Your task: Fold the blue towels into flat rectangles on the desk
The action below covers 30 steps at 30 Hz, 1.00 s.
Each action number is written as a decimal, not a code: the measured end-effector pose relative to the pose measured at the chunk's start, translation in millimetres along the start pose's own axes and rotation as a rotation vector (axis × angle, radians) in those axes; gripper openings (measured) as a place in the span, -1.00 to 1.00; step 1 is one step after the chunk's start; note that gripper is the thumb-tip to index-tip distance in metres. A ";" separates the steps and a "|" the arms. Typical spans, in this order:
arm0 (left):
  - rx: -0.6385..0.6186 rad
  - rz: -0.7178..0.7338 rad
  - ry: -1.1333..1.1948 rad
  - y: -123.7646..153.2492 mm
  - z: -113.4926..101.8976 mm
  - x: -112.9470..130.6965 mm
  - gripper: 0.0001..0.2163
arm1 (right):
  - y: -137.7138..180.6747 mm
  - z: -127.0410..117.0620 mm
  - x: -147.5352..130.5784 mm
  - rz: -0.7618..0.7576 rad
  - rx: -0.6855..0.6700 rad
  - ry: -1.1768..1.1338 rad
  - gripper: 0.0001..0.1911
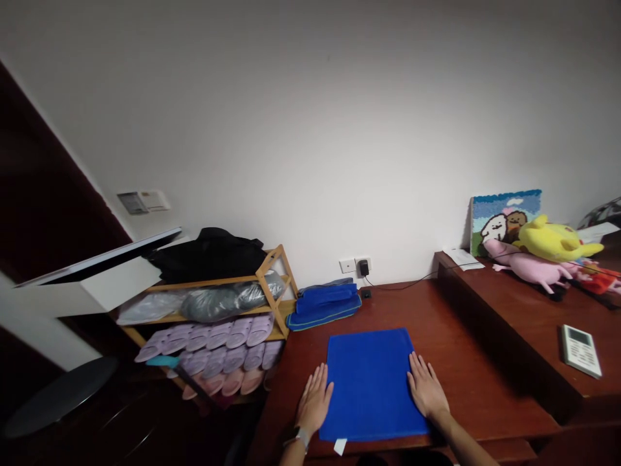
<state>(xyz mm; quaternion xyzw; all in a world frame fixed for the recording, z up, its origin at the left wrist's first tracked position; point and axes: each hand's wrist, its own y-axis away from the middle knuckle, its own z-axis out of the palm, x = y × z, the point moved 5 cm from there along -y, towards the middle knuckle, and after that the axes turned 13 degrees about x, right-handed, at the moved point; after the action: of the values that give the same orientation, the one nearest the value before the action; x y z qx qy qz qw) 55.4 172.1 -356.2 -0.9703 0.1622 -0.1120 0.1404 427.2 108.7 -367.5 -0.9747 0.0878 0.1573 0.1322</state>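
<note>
A blue cloth [371,385] lies spread flat on the reddish-brown counter [478,382], directly in front of the person. It is a plain, saturated blue, close to square, with fairly straight edges, a slightly uneven near side and a smooth surface with only faint ripples. A small white tag [340,446] sticks out from its near edge, left of the middle; any print on it is too small to read.

Both hands lie palm down with the fingers extended and grip nothing: the left hand [314,400] rests along the cloth's left edge, a watch [303,437] on its wrist, and the right hand [427,388] rests along the right edge, its fingers at the border.

Beyond the cloth's far left corner, near the wall, sits a folded pile of blue cloths [326,304] with a yellow-green trim line. On the raised section at right lies a white keypad device [580,351] with a dark display; its key markings cannot be made out. No brand name is legible.
</note>
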 end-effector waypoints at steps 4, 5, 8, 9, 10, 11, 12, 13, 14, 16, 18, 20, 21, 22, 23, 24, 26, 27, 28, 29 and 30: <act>0.050 0.007 0.032 9.1 -6.5 -20.4 -0.46 | 2.0 4.7 2.2 0.001 -0.017 0.020 -0.29; 0.069 0.006 0.041 9.5 -7.5 -20.2 -0.46 | 2.3 6.4 2.9 0.002 -0.025 0.028 -0.28; 0.106 0.001 0.073 9.1 -8.3 -17.3 -0.48 | -2.6 10.9 4.6 0.015 -0.040 0.049 -0.25; 0.114 0.000 0.088 8.9 -7.9 -16.8 -0.49 | -7.7 11.1 4.6 0.021 -0.034 0.048 -0.25; 0.125 -0.002 0.103 8.7 -7.4 -17.1 -0.49 | -15.0 10.4 4.1 0.027 -0.022 0.041 -0.26; 0.136 -0.007 0.116 8.6 -6.8 -17.9 -0.49 | -24.4 8.9 3.1 0.033 -0.010 0.030 -0.27; 0.147 -0.011 0.127 8.6 -5.9 -19.1 -0.50 | -35.4 7.1 1.8 0.038 -0.002 0.018 -0.28; 0.158 -0.015 0.135 8.6 -4.9 -20.6 -0.50 | -47.7 5.3 0.3 0.039 0.002 0.007 -0.28; 0.168 -0.019 0.141 8.7 -3.8 -22.0 -0.50 | -60.3 3.8 -1.4 0.035 0.001 0.000 -0.29; 0.177 -0.027 0.143 9.0 -1.2 -24.9 -0.50 | -83.2 3.5 -3.6 0.019 -0.008 0.003 -0.30; 0.178 -0.038 0.135 9.4 0.9 -27.0 -0.50 | -99.0 7.7 -3.0 0.007 -0.016 0.017 -0.30; 0.178 -0.046 0.126 9.9 1.7 -27.6 -0.51 | -106.0 15.3 0.5 0.012 -0.016 0.036 -0.29; 0.178 -0.047 0.125 10.2 1.5 -27.1 -0.51 | -106.8 19.2 2.5 0.014 -0.010 0.043 -0.28; 0.177 -0.047 0.126 10.6 1.0 -26.2 -0.51 | -106.5 22.6 4.2 0.012 -0.002 0.048 -0.28; 0.176 -0.048 0.128 11.2 0.3 -25.2 -0.51 | -105.6 25.3 5.5 0.008 0.006 0.054 -0.28; 0.175 -0.050 0.132 11.9 -0.7 -24.4 -0.51 | -104.4 27.1 6.3 0.003 0.010 0.059 -0.28; 0.172 -0.059 0.142 13.3 -3.2 -24.0 -0.51 | -102.6 28.4 6.8 -0.004 0.010 0.065 -0.28; 0.170 -0.067 0.150 13.6 -4.6 -24.9 -0.51 | -102.1 28.2 6.5 -0.006 0.007 0.069 -0.28; 0.167 -0.081 0.161 13.1 -6.2 -26.4 -0.51 | -101.9 27.5 6.2 -0.005 0.004 0.071 -0.28; 0.163 -0.105 0.174 11.6 -8.1 -28.2 -0.51 | -102.0 26.7 5.8 -0.005 0.003 0.068 -0.28; 0.162 -0.139 0.184 8.5 -10.2 -29.4 -0.52 | -102.2 26.0 5.4 -0.003 0.002 0.062 -0.28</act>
<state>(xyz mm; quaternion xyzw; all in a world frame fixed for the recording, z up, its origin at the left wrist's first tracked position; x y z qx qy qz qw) 23.1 172.1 -354.3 -0.9503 0.0974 -0.2225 0.1946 446.6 212.5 -369.5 -0.9791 0.0904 0.1265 0.1308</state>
